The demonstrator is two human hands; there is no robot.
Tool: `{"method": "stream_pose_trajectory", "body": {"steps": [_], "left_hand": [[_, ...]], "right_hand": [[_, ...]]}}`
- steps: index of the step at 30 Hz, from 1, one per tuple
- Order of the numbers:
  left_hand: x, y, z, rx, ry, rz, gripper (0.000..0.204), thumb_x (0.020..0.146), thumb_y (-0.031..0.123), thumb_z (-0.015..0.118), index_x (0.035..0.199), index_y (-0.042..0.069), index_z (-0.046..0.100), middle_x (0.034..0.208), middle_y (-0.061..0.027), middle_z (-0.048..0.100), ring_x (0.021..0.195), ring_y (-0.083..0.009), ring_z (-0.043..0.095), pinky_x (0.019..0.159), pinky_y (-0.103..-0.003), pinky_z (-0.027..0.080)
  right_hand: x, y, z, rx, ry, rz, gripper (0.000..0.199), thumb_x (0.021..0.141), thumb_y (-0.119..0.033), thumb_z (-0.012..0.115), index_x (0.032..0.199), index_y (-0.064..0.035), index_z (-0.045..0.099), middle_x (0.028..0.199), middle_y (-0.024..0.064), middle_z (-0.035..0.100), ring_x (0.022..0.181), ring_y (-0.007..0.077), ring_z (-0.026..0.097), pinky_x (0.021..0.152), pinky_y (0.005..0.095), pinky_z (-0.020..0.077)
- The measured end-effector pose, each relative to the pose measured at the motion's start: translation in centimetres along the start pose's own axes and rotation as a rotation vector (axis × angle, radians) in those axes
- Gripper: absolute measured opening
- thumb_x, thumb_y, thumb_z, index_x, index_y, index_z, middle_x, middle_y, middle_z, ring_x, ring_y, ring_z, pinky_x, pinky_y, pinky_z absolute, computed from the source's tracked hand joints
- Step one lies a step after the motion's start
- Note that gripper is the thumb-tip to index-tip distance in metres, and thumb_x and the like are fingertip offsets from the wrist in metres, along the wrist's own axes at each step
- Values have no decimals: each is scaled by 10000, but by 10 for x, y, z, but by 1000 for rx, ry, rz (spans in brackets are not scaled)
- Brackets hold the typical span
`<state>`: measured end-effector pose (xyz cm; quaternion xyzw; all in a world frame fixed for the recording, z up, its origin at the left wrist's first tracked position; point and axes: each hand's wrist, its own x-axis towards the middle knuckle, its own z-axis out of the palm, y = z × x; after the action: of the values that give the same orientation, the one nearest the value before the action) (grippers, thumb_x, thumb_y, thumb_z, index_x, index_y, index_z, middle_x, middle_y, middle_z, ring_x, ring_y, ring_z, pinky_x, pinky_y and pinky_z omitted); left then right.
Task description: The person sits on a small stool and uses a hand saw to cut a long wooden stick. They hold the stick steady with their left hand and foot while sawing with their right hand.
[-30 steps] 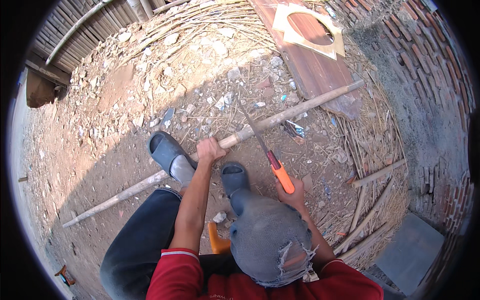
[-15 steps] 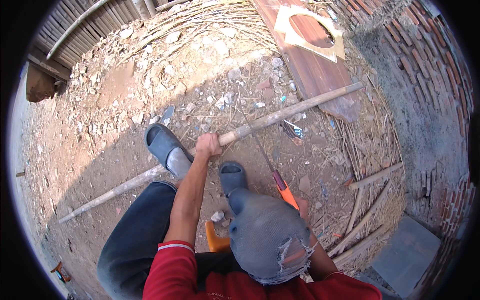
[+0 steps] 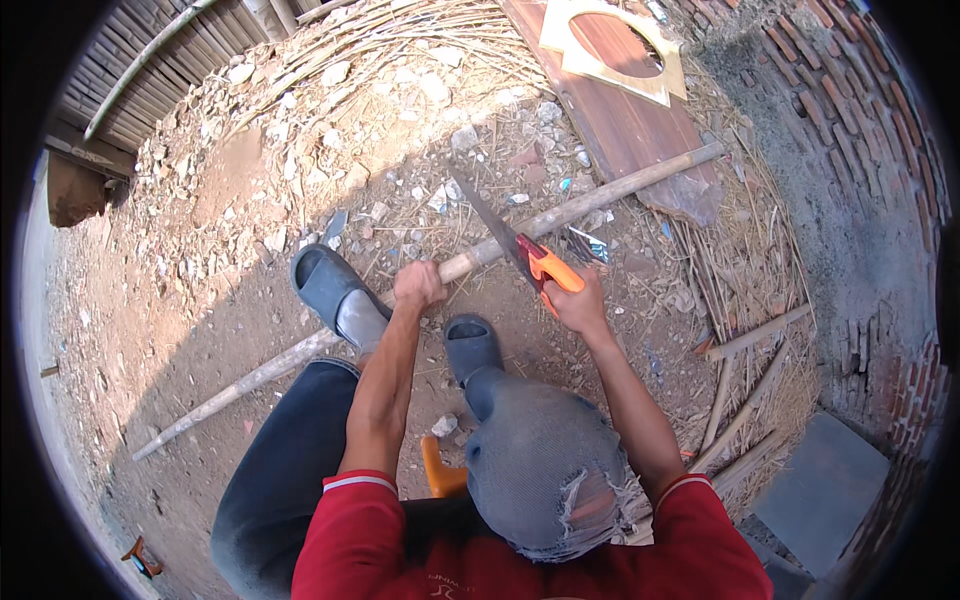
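Observation:
A long wooden pole (image 3: 590,210) slants across the ground, its far right end lying on a brown board. My left hand (image 3: 419,284) is closed around the pole, next to my left slipper (image 3: 325,283). With fingers wrapped round its orange handle, my right hand (image 3: 580,302) grips a hand saw (image 3: 490,218). The saw's blade crosses the pole just right of a pale patch on the wood and points up and left. Whether the teeth are in a cut is too small to tell.
The brown board (image 3: 650,145) carries a pale panel with an oval hole (image 3: 668,88). A brick wall (image 3: 865,200) rises on the right, with sticks (image 3: 755,335) and a grey slab (image 3: 822,490) beside it. Stones and straw litter the ground; an orange-yellow object (image 3: 440,468) is between my legs.
My right hand has pushed the saw forward, up and left, so its handle is now close to the pole. The left hand keeps its hold; the whole view has shifted slightly.

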<state>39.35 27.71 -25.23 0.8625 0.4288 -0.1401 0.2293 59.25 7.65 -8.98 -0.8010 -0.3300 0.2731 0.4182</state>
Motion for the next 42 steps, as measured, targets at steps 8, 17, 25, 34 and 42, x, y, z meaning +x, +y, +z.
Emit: {"method": "stream_pose_trajectory", "body": {"steps": [8,17,25,34,42], "left_hand": [[-7,5,2,55,66,26,312,793,256,677,1048,99,761,1001,-207,762,943,-356,757,859,-457,603],[-3,17,5,3,109,90,277,800,254,657,997,93,768,984,-209,761,960,-373,748,855,-456,597],[-7,12,6,74,82,11,270,789,222,654,997,93,767,1017,-215,761,984,-369,746,865,-455,601],[2,8,-1,19,80,46,319,800,254,642,1054,116,777,985,-229,753,967,-385,740,887,-461,589],[-1,5,-2,6,57,34,326,808,249,622,1059,112,777,1021,-237,749,985,-390,736,898,-469,585]], "right_hand": [[-78,106,55,224,166,-74,132,877,-120,722,893,9,743,668,35,640,607,109,605,580,317,471],[-83,160,47,292,271,-44,190,886,-135,745,1001,15,759,705,35,667,641,110,620,610,310,494],[-62,-69,6,3,174,-110,225,912,-150,753,1027,42,728,714,72,676,672,92,615,615,310,487],[-86,-17,-19,64,232,-123,157,886,-105,729,962,32,736,666,85,635,625,87,592,571,298,471],[-128,22,-9,-57,150,4,173,860,-111,760,967,14,711,664,110,622,599,156,626,592,321,496]]}}
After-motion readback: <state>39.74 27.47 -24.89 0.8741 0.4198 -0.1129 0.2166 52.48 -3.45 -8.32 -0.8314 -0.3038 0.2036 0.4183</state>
